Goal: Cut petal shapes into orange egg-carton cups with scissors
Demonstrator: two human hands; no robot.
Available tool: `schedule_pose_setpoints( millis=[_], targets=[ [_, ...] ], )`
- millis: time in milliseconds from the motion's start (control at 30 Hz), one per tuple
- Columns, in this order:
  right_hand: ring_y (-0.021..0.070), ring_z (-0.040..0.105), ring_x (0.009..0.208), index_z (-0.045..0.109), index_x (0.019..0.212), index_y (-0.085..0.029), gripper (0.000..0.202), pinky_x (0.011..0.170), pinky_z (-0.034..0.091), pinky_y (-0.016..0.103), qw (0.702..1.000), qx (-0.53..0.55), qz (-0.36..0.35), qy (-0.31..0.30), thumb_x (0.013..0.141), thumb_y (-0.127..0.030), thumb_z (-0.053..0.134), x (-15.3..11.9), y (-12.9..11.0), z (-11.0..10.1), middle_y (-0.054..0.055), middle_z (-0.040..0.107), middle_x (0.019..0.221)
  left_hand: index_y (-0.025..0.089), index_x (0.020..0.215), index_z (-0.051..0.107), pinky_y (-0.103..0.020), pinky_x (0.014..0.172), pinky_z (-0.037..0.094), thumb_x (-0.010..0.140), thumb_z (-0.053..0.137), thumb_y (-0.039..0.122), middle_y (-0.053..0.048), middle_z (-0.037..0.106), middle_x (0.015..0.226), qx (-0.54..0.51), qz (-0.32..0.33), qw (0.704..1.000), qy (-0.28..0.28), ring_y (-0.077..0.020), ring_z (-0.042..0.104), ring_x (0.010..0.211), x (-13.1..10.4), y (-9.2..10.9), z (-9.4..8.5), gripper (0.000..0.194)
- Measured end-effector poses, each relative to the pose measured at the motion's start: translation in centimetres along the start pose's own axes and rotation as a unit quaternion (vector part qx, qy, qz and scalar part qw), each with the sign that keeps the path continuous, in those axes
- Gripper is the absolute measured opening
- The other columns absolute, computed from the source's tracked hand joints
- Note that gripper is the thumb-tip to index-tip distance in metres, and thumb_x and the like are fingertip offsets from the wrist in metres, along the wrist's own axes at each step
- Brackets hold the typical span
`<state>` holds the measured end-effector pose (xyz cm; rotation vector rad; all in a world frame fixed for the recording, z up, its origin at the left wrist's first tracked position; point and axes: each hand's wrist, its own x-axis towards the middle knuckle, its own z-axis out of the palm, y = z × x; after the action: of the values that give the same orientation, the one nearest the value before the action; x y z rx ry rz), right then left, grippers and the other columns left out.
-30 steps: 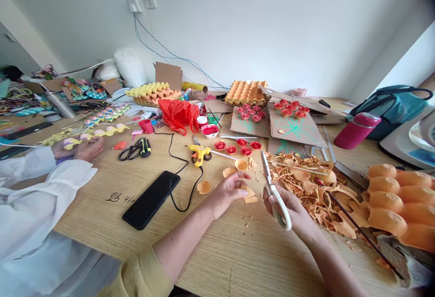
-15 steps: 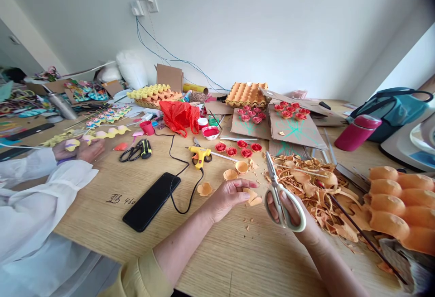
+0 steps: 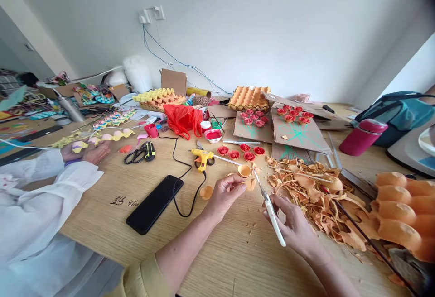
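- Nearest, the person's bare forearms reach in over a wooden table (image 3: 238,261).
- The left hand (image 3: 222,199) pinches a small orange carton piece (image 3: 250,184) between thumb and fingers, just above the tabletop; the fingertips partly hide it.
- The right hand (image 3: 294,224) is curled around the white handles of scissors (image 3: 271,215). The blades point away from the person, beside the piece, seen nearly edge-on; whether they touch it or stand open is hard to tell.
- The step in hand looks like trimming the piece. A further cut would call for a steady pinch, the edge lined up between the blades, and the left fingertips clear of them.
- Left of the left hand are a petal-shaped cup (image 3: 205,192) and a black phone (image 3: 154,204); just beyond the fingers sits another orange cup (image 3: 244,170).
- To the right, a heap of curled orange scraps (image 3: 314,197) lies near an orange egg tray (image 3: 396,202).
- Farther off are a yellow glue gun (image 3: 203,159), loose red paper-like roses (image 3: 249,156) and a bowl of red paint (image 3: 213,136).
- Far left, a co-worker's hands (image 3: 97,151) hold a yellow carton strip (image 3: 117,135).
- At the far side, more roses rest on cardboard (image 3: 297,134).
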<state>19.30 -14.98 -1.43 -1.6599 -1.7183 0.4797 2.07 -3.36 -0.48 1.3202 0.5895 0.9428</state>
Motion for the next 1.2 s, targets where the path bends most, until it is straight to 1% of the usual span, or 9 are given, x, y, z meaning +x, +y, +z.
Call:
schedule_pose_setpoints(
  millis=[200, 267, 367, 567, 700, 800, 900, 1067, 1200],
  targets=[
    [0.0169, 0.049, 0.063, 0.044, 0.075, -0.022, 0.026, 0.072, 0.039, 0.033, 0.985, -0.14, -0.08, 0.054, 0.095, -0.036, 0.053, 0.3, 0.9, 0.4, -0.001, 0.054, 0.068, 0.016, 0.081, 0.071, -0.025, 0.074, 0.04, 0.074, 0.077, 0.036, 0.0, 0.063, 0.077, -0.013, -0.016, 0.999, 0.031, -0.0121, 0.052, 0.073, 0.2, -0.4, 0.1, 0.022],
    [0.0176, 0.052, 0.065, 0.046, 0.077, -0.022, 0.022, 0.075, 0.039, 0.034, 0.979, -0.168, -0.091, 0.066, 0.094, -0.034, 0.053, 0.4, 1.1, 0.5, 0.0, 0.056, 0.07, 0.016, 0.082, 0.071, -0.025, 0.075, 0.041, 0.074, 0.077, 0.037, -0.001, 0.065, 0.078, -0.013, -0.019, 0.999, 0.04, -0.0123, 0.053, 0.074, 0.2, -0.4, 0.1, 0.023],
    [0.0202, 0.058, 0.073, 0.05, 0.083, -0.022, 0.015, 0.081, 0.039, 0.036, 0.971, -0.199, -0.101, 0.081, 0.093, -0.032, 0.054, 0.4, 1.2, 0.4, 0.002, 0.062, 0.077, 0.016, 0.079, 0.07, -0.026, 0.075, 0.042, 0.073, 0.077, 0.038, -0.001, 0.066, 0.077, -0.011, -0.022, 0.999, 0.04, -0.0127, 0.054, 0.073, 0.2, -0.3, 0.2, 0.024],
    [0.0206, 0.058, 0.075, 0.053, 0.086, -0.022, 0.01, 0.083, 0.039, 0.036, 0.963, -0.23, -0.102, 0.093, 0.089, -0.03, 0.058, 0.4, 1.4, 0.3, 0.002, 0.064, 0.08, 0.017, 0.079, 0.069, -0.027, 0.074, 0.044, 0.071, 0.078, 0.039, -0.003, 0.069, 0.081, -0.007, -0.025, 0.999, 0.044, -0.0145, 0.058, 0.076, 0.2, -0.2, 0.2, 0.025],
    [0.0227, 0.061, 0.083, 0.055, 0.09, -0.022, 0.009, 0.086, 0.038, 0.037, 0.959, -0.247, -0.097, 0.1, 0.087, -0.029, 0.06, 0.5, 1.4, 0.3, 0.003, 0.065, 0.083, 0.016, 0.081, 0.069, -0.027, 0.075, 0.046, 0.074, 0.076, 0.038, -0.004, 0.069, 0.083, 0.024, 0.0, 0.999, 0.036, -0.0154, 0.06, 0.078, 0.4, -0.7, -0.1, 0.024],
    [0.0222, 0.06, 0.08, 0.054, 0.088, -0.022, 0.009, 0.088, 0.037, 0.039, 0.958, -0.253, -0.092, 0.1, 0.087, -0.029, 0.06, 0.5, 1.3, 0.3, 0.003, 0.065, 0.082, 0.016, 0.083, 0.069, -0.025, 0.072, 0.044, 0.078, 0.074, 0.035, -0.002, 0.067, 0.08, 0.046, 0.023, 0.998, 0.025, -0.0137, 0.058, 0.075, 0.5, -1.1, -0.3, 0.02],
    [0.0213, 0.06, 0.077, 0.053, 0.086, -0.022, 0.009, 0.09, 0.037, 0.039, 0.958, -0.252, -0.09, 0.103, 0.088, -0.029, 0.058, 0.5, 1.1, 0.2, 0.003, 0.065, 0.081, 0.016, 0.083, 0.068, -0.024, 0.07, 0.042, 0.08, 0.073, 0.034, -0.001, 0.066, 0.078, 0.048, 0.023, 0.999, 0.012, -0.0122, 0.056, 0.073, 0.5, -1.1, -0.3, 0.018],
    [0.0212, 0.059, 0.077, 0.054, 0.087, -0.023, 0.007, 0.089, 0.037, 0.039, 0.957, -0.252, -0.099, 0.103, 0.088, -0.029, 0.058, 0.5, 1.1, 0.2, 0.004, 0.065, 0.084, 0.015, 0.083, 0.07, -0.028, 0.081, 0.045, 0.077, 0.075, 0.036, -0.005, 0.07, 0.088, 0.008, -0.012, 1.0, 0.001, -0.0165, 0.061, 0.085, 0.2, -0.5, 0.1, 0.022],
    [0.0228, 0.06, 0.081, 0.054, 0.091, -0.023, 0.01, 0.09, 0.037, 0.04, 0.956, -0.261, -0.098, 0.096, 0.087, -0.031, 0.059, 0.4, 1.2, 0.3, 0.004, 0.066, 0.086, 0.016, 0.084, 0.073, -0.03, 0.088, 0.045, 0.074, 0.078, 0.038, -0.006, 0.071, 0.091, -0.014, -0.017, 1.0, 0.008, -0.0183, 0.062, 0.091, 0.2, -0.3, 0.2, 0.025]
  ],
)
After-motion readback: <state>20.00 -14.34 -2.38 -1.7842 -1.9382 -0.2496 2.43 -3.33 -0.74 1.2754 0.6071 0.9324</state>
